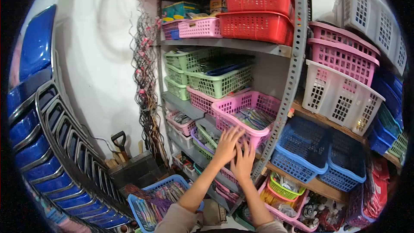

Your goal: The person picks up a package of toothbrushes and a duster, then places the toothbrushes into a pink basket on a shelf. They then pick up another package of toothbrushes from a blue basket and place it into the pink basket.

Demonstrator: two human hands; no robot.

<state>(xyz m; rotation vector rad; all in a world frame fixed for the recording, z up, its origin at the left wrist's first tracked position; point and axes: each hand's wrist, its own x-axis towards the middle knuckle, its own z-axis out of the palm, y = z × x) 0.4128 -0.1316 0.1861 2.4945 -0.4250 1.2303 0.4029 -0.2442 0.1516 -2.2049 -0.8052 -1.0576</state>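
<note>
A pink plastic basket (258,133) with pierced walls sits on the grey metal shelf, its front corner toward me. Inside it lie several thin, wrapped items (252,118) whose kind I cannot make out. My left hand (228,146) reaches up to the basket's front wall, fingers stretched out and spread. Close beside it, my right hand (243,160) also has its fingers extended, just below the basket's rim. Both appear to touch or nearly touch the basket; neither is wrapped around anything. A second pink basket (200,101) stands to the left, under a green basket (215,85).
An upright perforated post (290,82) stands right of the pink basket. Blue baskets (297,164) occupy the right-hand shelf. Below left, a blue basket (142,215) holds several packets. Stacked blue chairs (34,146) line the left wall. Red baskets (256,26) are overhead.
</note>
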